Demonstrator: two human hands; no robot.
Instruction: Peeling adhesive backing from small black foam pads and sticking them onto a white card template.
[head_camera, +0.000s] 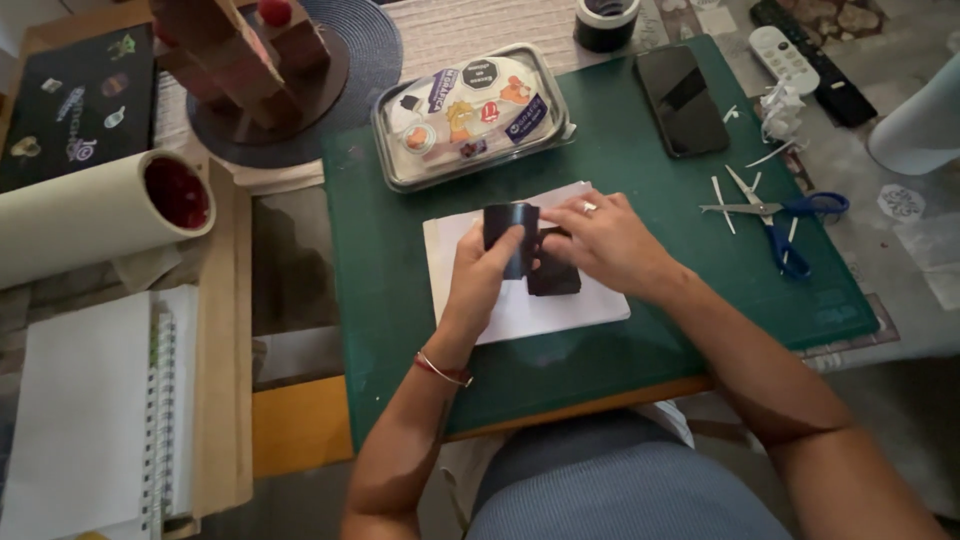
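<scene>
Hands meeting at frame centre over a white sheet (560, 305) on the green cutting mat (640, 150). Left hand (483, 275) closed on a black curved piece (507, 225), thumb laid across its front, fingers behind; piece upright, long axis running roughly top to bottom of the frame, bent into a glossy arc. Right hand (605, 240), ring on one finger, pressing down on a second black piece (553, 277) lying flat on the sheet, just lower right of the first and touching it; fingertips curled over its upper edge. Both hands equally near, left one carrying the upright piece. Whether the two black pieces join into one strip: cannot tell. Blue-handled scissors (775, 215) lying open at right, well apart; dark phone (680, 100) upper right.
</scene>
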